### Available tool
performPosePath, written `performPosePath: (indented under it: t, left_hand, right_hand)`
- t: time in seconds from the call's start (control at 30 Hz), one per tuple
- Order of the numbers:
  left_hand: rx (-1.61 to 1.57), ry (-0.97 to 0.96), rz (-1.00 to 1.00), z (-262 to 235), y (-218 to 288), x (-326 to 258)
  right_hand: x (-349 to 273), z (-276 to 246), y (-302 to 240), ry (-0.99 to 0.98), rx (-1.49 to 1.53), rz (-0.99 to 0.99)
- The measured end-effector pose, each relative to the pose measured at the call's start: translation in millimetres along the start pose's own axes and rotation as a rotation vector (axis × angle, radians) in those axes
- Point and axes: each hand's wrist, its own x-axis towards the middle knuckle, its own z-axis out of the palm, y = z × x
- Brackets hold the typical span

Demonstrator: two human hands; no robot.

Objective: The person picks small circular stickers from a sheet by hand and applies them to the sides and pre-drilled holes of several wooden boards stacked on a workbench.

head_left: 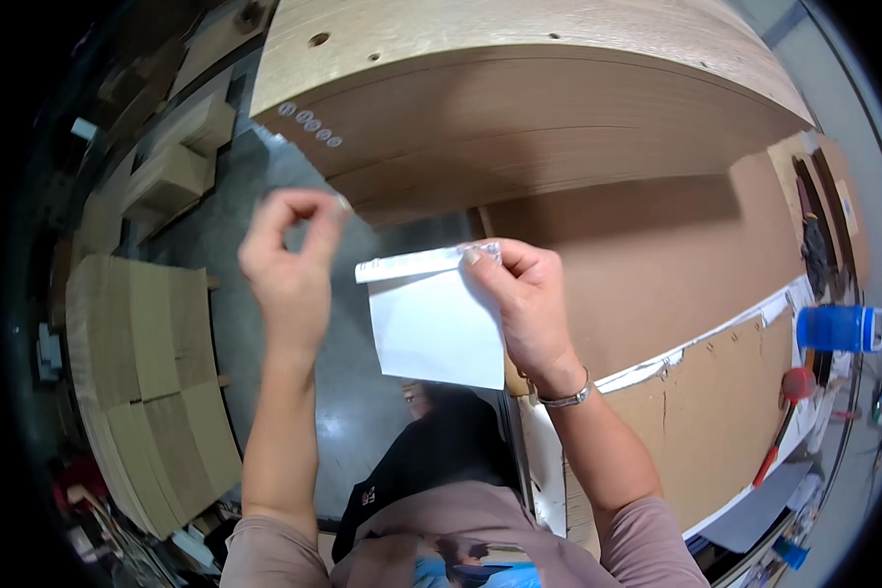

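In my right hand [524,294] is a white paper sheet [436,338], gripped between thumb and fingers at its upper right corner. The sheet's top edge is curled over into a narrow strip with faint marks, and the rest hangs down. My left hand [294,250] is raised to the left of the paper, apart from it, thumb and forefinger pinched together. A pale spot shows at those fingertips, but blur hides what it is. Beyond both hands stands a large wooden panel stack [519,118], with a row of small round white stickers [311,124] near its left corner.
Brown cardboard [715,392] covers the bench at right. On it lie a blue bottle [838,328], a red tape measure [798,383], a red-handled screwdriver [766,465] and dark pliers [815,245]. Stacked boards [157,363] stand on the left, across the grey floor [338,421].
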Motion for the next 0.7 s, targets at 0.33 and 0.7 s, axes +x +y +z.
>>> performPosePath:
  t: [0.33,0.7]
  left_hand:
    - [-0.302,-0.643,-0.088,-34.0,-43.4,-20.0]
    - [0.943,-1.897,-0.509,-202.2,-254.4,-236.2]
  right_hand:
    - [-16.7,13.8,1.1,0.005,-0.066,-0.041]
    - [-51.7,31.9,64.2,0.302,-0.077,0.027]
